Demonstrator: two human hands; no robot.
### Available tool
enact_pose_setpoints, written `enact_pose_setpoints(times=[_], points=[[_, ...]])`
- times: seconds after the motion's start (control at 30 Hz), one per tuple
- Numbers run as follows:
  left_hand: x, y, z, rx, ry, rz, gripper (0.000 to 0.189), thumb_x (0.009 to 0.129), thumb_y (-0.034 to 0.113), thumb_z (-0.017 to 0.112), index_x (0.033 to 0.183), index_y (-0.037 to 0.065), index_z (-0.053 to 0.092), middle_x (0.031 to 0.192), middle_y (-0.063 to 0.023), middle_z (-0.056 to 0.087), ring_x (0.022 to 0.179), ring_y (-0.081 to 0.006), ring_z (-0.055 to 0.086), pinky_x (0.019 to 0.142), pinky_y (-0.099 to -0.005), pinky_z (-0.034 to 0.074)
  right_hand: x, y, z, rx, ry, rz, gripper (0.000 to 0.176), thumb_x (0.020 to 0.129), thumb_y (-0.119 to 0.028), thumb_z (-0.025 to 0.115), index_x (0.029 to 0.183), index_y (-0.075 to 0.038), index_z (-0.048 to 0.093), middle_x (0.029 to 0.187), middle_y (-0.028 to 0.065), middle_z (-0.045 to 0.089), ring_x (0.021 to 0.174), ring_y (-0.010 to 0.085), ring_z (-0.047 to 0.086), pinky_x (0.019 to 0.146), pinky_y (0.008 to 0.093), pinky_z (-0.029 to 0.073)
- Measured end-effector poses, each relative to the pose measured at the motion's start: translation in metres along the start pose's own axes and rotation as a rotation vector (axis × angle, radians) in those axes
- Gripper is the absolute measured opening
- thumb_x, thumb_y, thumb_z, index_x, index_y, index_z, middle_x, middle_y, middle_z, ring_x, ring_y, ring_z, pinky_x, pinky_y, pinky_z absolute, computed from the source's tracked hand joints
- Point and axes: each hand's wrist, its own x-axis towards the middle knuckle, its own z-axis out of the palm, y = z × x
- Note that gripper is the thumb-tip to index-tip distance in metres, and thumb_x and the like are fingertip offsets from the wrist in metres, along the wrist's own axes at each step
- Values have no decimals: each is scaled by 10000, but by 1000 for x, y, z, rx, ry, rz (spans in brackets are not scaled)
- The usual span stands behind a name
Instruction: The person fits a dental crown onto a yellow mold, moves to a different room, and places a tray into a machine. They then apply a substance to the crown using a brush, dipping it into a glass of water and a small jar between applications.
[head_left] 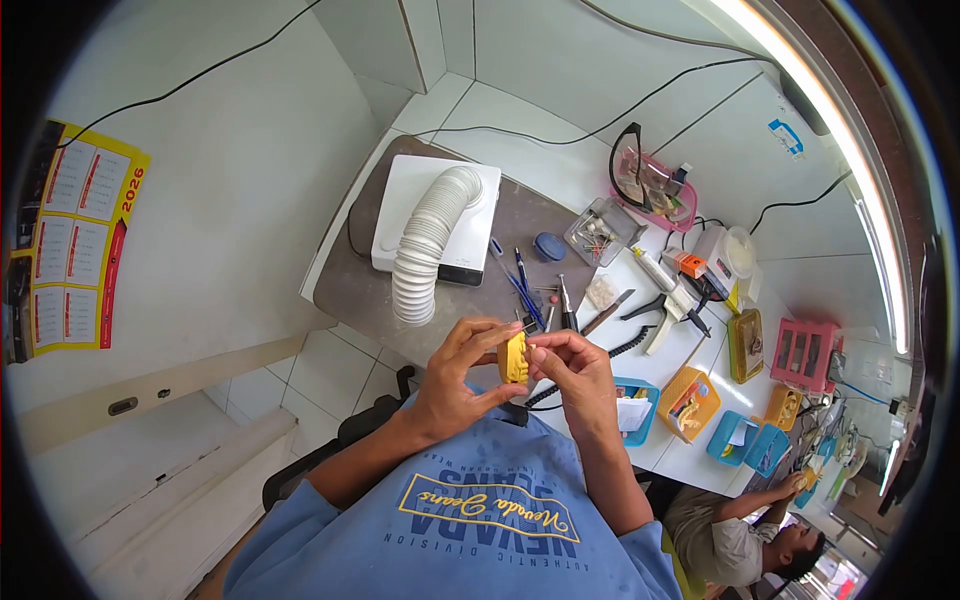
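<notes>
Tabletop [345, 287]: bore hand tools [569, 318], spread apparently for right-side reach. White box [484, 195]: stood beyond, its ribbed hose [413, 262] bent toward me, presumably for suction. Left hand [455, 380]: thumb and fingers curled around a yellow dental cast [513, 360], seemingly to steady it. Right hand [578, 375]: fingertips bunched narrowly beside it; whether they gripped anything, I could not tell. Cast: on edge between both hands, before my chest.

This looks like a dental workshop: yellow tooth model [514, 360], white ducting hose [432, 240], knife [608, 312] and handpiece [568, 305].
</notes>
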Motion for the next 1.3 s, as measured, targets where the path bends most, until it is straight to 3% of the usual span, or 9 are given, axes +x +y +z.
enact_pose_setpoints(times=[0.2,0.27,0.33,0.53,0.97,1.07,1.3], points=[[0,3,-3,-240,-75,-184,726,785,237,827,1402,50,494,1261,-119,496,1153,-208,585,906,-339,579,-11,-7,8,-3,48,-89,189,888,-46,701,1056,35,674,973,88,706,890,121,661,814,246,528],[1,4,-4,-267,-88,-171,740,799,272,817,1414,38,478,1254,-116,508,1127,-209,604,904,-334,576,-12,-7,10,-9,39,-106,184,897,-31,689,1067,36,674,1013,90,700,939,122,662,848,248,536],[1,4,-4,-254,-90,-157,739,799,270,817,1415,41,479,1252,-119,514,1121,-210,608,898,-333,578,-12,-4,10,7,71,-110,193,869,-43,721,1039,37,676,937,90,715,853,130,674,794,254,538],[2,4,-8,-198,-110,-124,738,789,258,824,1411,44,488,1236,-124,530,1102,-216,620,880,-334,588,-14,-4,7,-5,38,-84,182,871,-44,720,1027,40,678,901,95,717,787,133,681,746,257,550],[1,-2,-7,54,-93,-7,776,719,307,849,1395,94,533,1189,-128,560,1051,-269,635,903,-355,539,-14,-5,8,-18,97,-51,157,882,-62,708,996,34,660,858,82,703,767,120,672,730,232,533],[2,-1,-8,74,-96,13,776,717,301,851,1396,97,533,1184,-128,561,1049,-262,635,894,-351,543,-14,-2,3,43,59,-41,120,897,-31,692,992,27,647,939,88,701,839,120,670,778,242,550],[2,0,-9,59,-97,16,767,714,290,853,1387,93,543,1180,-126,561,1042,-261,634,892,-348,543,-13,-4,6,-11,57,-39,117,880,-74,718,924,12,651,854,75,700,763,109,660,731,237,527]])
